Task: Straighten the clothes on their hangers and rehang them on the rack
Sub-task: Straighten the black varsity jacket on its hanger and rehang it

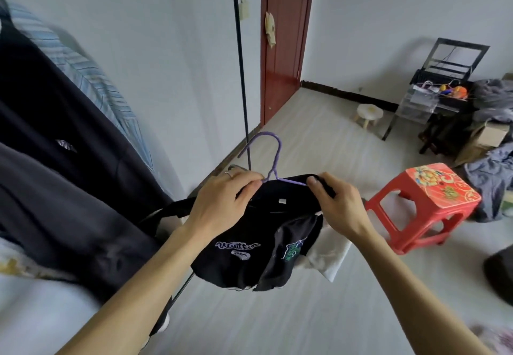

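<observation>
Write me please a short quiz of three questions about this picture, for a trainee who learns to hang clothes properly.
1. True or false: only the left hand grips the black garment, and the right hand holds nothing.
2. Which colour is the hanger inside the garment? A) red B) purple C) white
3. On which side of the person does the red stool stand?

Key:
1. False: both hands grip the garment near its collar.
2. B.
3. On the right.
</observation>
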`<state>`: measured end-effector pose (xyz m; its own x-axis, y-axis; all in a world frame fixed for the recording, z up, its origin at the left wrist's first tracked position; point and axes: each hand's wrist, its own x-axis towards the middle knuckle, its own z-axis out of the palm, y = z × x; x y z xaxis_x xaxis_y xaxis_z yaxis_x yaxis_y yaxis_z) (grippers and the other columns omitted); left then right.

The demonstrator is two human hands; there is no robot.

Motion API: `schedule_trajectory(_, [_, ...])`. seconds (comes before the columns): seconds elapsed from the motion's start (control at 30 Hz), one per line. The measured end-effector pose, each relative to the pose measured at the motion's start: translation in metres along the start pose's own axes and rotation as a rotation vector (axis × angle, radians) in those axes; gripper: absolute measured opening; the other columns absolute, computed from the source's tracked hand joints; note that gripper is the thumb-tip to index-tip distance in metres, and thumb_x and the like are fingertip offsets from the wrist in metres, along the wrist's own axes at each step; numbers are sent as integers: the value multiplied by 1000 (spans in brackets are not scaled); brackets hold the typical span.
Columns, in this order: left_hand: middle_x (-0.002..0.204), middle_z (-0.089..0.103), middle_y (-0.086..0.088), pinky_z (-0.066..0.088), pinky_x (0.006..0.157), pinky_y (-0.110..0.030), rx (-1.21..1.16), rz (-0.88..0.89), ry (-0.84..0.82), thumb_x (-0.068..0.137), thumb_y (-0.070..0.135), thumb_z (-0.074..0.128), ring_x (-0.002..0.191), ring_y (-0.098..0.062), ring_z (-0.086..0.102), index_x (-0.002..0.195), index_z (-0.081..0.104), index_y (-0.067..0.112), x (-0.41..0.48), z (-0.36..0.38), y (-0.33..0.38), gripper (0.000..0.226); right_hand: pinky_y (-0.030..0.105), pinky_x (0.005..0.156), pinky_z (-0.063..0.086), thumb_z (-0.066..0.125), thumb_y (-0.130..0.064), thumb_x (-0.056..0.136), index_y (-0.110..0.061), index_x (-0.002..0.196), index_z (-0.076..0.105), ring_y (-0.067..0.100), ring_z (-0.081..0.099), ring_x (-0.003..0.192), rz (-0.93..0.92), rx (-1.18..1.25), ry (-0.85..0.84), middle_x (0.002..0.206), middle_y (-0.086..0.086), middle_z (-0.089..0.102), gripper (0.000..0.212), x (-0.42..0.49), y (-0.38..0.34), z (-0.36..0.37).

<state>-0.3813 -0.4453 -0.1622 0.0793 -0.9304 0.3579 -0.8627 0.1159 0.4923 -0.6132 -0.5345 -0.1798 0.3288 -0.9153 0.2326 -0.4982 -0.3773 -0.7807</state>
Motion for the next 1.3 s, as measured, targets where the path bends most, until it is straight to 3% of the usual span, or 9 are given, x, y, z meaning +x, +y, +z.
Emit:
schedule_trajectory(0.23, [101, 59, 10, 53, 67, -41, 1, 23, 5, 101, 38, 41, 77, -17, 60, 108, 60, 25, 12, 1, 5, 25, 28, 57, 38, 56, -37, 96, -17, 77, 62, 14, 51, 58, -108, -51, 57, 62, -6, 54, 29, 4, -9, 10])
schedule_trajectory(0.4, [106, 58, 14, 51, 70, -39, 34, 79, -23, 101, 37, 42, 82, -15, 60, 106, 57, 26, 41, -5, 22, 19, 18, 77, 47, 52, -52, 93, -35, 100, 73, 4, 63, 87, -167, -99, 8, 91, -16, 66, 28, 16, -24, -16])
schedule_trajectory(0.5, [103, 59, 14, 47, 69, -37, 63, 92, -13, 102, 39, 37, 82, -18, 58, 107, 53, 28, 70, -6, 43, 21, 23, 85, 46, 44, -57, 95, -36, 107, 71, 4, 60, 97, -139, -96, 22, 101, -17, 68, 36, 27, -23, -51])
schedule_trajectory(0.67, [83, 56, 12, 36, 63, -31, 36, 27, -7, 104, 37, 33, 67, -13, 50, 104, 50, 27, 105, -11, 54, 20, 36, 76, 50, 56, -31, 96, -27, 99, 67, 21, 63, 84, -56, -329, 129, 87, -8, 68, 12, 38, 16, -100])
schedule_trajectory(0.77, [69, 52, 10, 36, 61, -32, 29, 86, -60, 104, 34, 34, 61, -11, 49, 100, 47, 24, 121, -9, 67, 17, 40, 69, 51, 64, -22, 93, -21, 91, 67, 20, 64, 75, -155, -330, 231, 79, -7, 67, 4, 38, 17, -104])
schedule_trajectory(0.9, [79, 62, 8, 46, 66, -39, 11, 154, -27, 104, 31, 34, 71, -16, 57, 94, 45, 24, 148, -13, 90, 16, 40, 75, 47, 60, -26, 93, -18, 97, 69, 24, 65, 80, -283, -474, 381, 84, -6, 70, 12, 53, 6, -120])
schedule_trajectory(1.13, [92, 54, 8, 46, 68, -35, -8, 200, 26, 103, 31, 37, 81, -17, 56, 97, 49, 23, 178, -5, 113, 15, 41, 103, 27, 51, -54, 91, -30, 119, 58, 23, 50, 117, -69, -522, 319, 119, -7, 63, 37, 76, -8, -134])
schedule_trajectory(1.23, [92, 56, 9, 49, 71, -39, -15, 195, 32, 102, 34, 39, 83, -17, 56, 97, 50, 25, 194, -14, 110, 15, 42, 98, 35, 46, -51, 95, -26, 117, 58, 26, 56, 113, -114, -585, 315, 114, -3, 67, 35, 87, -3, -141])
schedule_trajectory(1.3, [89, 61, 8, 49, 69, -41, -21, 164, 53, 101, 37, 39, 80, -17, 58, 93, 49, 29, 203, -26, 108, 15, 39, 82, 42, 47, -46, 96, -19, 105, 59, 31, 60, 100, -59, -567, 333, 100, 3, 68, 31, 94, 12, -156])
